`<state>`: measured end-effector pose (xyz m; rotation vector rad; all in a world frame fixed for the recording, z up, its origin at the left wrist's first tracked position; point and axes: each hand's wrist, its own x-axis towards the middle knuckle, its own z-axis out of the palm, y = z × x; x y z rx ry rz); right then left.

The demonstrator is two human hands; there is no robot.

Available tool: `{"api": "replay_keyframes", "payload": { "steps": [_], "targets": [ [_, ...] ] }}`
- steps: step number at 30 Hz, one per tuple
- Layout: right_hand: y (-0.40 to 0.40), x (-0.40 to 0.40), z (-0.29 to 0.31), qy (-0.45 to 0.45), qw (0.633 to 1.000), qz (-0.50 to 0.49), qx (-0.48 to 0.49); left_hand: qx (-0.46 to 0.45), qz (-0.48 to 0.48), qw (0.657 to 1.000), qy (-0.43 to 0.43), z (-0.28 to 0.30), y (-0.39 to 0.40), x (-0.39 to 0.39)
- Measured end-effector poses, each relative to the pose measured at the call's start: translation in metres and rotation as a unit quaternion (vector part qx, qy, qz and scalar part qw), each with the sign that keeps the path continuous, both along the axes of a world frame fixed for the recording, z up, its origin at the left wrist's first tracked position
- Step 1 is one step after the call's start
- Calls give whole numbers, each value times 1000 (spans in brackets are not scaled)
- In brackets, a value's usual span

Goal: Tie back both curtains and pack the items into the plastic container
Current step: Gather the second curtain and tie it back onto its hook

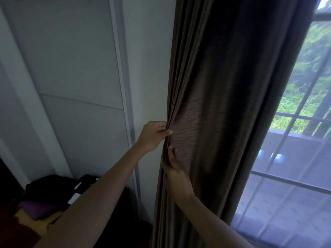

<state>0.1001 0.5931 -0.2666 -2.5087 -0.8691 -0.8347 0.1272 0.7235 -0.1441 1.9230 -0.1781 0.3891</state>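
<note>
Two bare arms reach up from the bottom of the view toward a tall brown curtain (223, 104). Closest is the right hand (174, 174). It lies flat on the cloth with its fingers (170, 154) straight and pointing up, pressing on the curtain's left edge. It is not closed around anything; it just touches the folds.

Just above it is the left hand (152, 136). It pinches the same edge of the curtain between thumb and fingers, and the cloth bunches into small pleats right at that pinch. Both hands are very close, one over the other, almost touching.

The curtain hangs straight down, to the right of both hands, and it is not tied back. Its left side is full of thin folds and its middle is smooth and dark.

Left of the hands stands a white wall (148, 68) and a white door panel (77, 68). Down below the left arm sits a heap of dark clothes (53, 190), with something purple (35, 210) and something yellow (32, 224) under it. They are too dim to name.

Far off, to the right of the curtain, is a window (295, 158) with thin bars. Through it you can see green plants (308, 86) outside.
</note>
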Motion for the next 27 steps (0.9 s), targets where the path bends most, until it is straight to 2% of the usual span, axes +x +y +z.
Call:
{"api": "replay_keyframes", "payload": {
  "steps": [1,3,7,10,15,19,27],
  "targets": [
    [-7,-1,11,-10,1000,17,18,-9,-4,1000,4,-1,1,2],
    [-28,-1,46,-90,992,7,90,-31,-18,999,8,-3,2,5],
    [-79,13,143,-241,938,-65,241,-55,-40,998,12,-6,-2,10],
    [-118,33,186,-288,911,-101,278,-68,-46,996,17,-5,-7,12],
    [-138,48,191,-223,916,-104,316,-70,-61,996,16,-8,-12,13],
    [-133,47,166,-122,924,-95,350,-77,-64,995,16,-8,-15,13],
    [-88,30,85,5,958,-52,283,-92,-69,993,41,-6,-17,10]
  ]
}}
